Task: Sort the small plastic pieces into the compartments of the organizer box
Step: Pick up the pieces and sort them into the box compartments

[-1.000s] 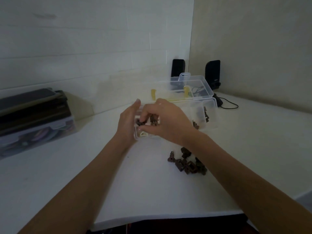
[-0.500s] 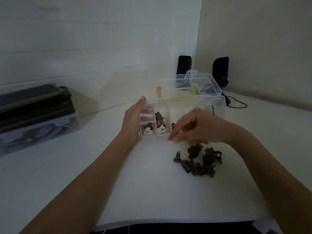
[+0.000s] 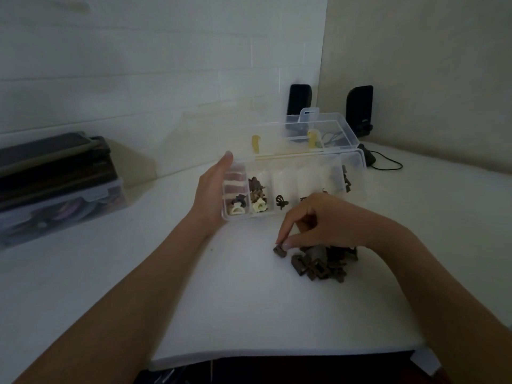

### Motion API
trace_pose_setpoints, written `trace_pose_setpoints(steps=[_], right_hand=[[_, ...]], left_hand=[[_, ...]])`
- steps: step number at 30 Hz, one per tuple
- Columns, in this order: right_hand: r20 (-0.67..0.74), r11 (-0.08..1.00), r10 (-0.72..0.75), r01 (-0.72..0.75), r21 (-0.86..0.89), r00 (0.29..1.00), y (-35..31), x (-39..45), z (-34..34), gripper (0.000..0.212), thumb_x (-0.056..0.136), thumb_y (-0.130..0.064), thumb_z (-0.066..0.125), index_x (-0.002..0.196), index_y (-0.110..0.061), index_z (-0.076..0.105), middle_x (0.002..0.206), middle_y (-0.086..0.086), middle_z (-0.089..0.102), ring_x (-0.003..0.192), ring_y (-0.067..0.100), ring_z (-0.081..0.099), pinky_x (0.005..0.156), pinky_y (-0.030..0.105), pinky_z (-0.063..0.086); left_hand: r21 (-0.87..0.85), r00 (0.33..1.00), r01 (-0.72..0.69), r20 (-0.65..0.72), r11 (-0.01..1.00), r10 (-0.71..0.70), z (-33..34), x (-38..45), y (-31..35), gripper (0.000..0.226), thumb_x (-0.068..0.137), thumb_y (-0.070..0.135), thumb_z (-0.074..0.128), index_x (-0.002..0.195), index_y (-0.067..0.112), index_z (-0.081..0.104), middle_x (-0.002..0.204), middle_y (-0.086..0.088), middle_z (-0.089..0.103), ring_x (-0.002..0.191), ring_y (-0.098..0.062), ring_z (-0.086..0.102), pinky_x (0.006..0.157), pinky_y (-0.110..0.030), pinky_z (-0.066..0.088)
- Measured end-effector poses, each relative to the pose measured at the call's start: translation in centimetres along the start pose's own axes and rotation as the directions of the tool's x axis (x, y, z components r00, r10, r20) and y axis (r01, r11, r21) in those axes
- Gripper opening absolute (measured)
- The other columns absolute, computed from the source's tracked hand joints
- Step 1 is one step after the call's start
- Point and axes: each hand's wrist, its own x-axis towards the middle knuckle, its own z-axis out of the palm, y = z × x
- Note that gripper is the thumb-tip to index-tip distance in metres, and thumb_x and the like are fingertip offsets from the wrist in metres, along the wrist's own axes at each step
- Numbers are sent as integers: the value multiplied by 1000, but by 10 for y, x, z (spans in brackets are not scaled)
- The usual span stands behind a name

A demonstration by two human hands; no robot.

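Head view: right hand (image 3: 327, 220) pinching a small brown piece (image 3: 279, 250) at the left edge of the brown pile (image 3: 322, 263) on the desk (image 3: 249, 300). Left hand (image 3: 212, 194) flat against the clear organizer box (image 3: 293, 187), just beyond the right grip. Compartment contents dim, partly hidden behind knuckles.

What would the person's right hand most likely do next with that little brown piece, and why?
Probably lift it and carry it to the organizer box. The right hand already pinches a brown piece at the pile's edge, while the left hand steadies the open box, which holds similar pieces.
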Motion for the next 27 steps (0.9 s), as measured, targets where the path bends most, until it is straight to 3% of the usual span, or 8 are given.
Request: trace_pose_setpoints(steps=[5,7,9,12,15,18,22,27], right_hand=[[-349,990,-137,139,-20,927,1,3,0,10,74,-17,76,80,-24,73,78,-3,67,64,12,57,57,12,44],[-467,989,-140,145,-26,873,2,5,0,19,75,-14,76,76,-30,68,91,-5,68,77,11,61,59,9,44],[-522,995,-92,100,-12,848,5,5,-1,13,78,-14,73,77,-25,67,101,-7,69,88,4,63,62,12,48],[-603,997,-71,69,-27,795,10,4,-1,5,81,-9,69,82,-12,65,91,-15,69,84,1,63,67,19,51],[-705,996,-81,30,-84,704,12,5,-3,14,80,-6,68,84,-17,61,85,-20,63,77,4,56,63,16,45],[-752,995,-40,-44,-92,658,17,3,-7,19,78,-7,70,87,-19,59,83,-22,58,74,-1,50,63,10,41],[-698,982,5,-136,-133,716,24,1,-9,20,79,-8,70,87,-22,58,82,-24,54,70,-3,48,62,4,37],[-777,992,71,40,123,625,25,-2,-16,20,80,1,67,87,-16,58,88,-15,65,72,-6,57,64,9,43]], left_hand=[[10,1000,-9,3,1000,9,0,-1,0,33,88,48,52,88,16,63,79,-3,63,55,-14,61,57,-27,50],[18,1000,-14,6,1000,14,0,-1,0,34,88,48,51,89,17,63,79,-2,63,53,-12,61,56,-27,49],[26,1000,-15,0,1000,15,-1,0,-1,35,88,50,52,90,17,64,80,-2,63,53,-12,62,59,-29,49],[40,1000,-13,8,999,13,-2,1,-1,36,87,51,52,92,17,64,81,-3,63,53,-13,62,64,-31,47],[38,1000,-12,14,999,12,-2,-1,1,35,88,49,52,91,17,63,81,-3,63,52,-12,61,60,-28,47],[32,1000,-8,11,999,7,-1,-2,1,34,88,49,52,89,17,63,80,-2,62,51,-12,61,58,-27,47],[9,1000,-12,13,1000,12,-1,-3,3,33,89,46,52,85,16,63,76,-3,62,50,-13,61,59,-29,46],[-103,994,79,80,991,-71,-6,-6,10,35,89,45,50,97,11,58,76,-3,60,48,-11,61,48,-22,51]])
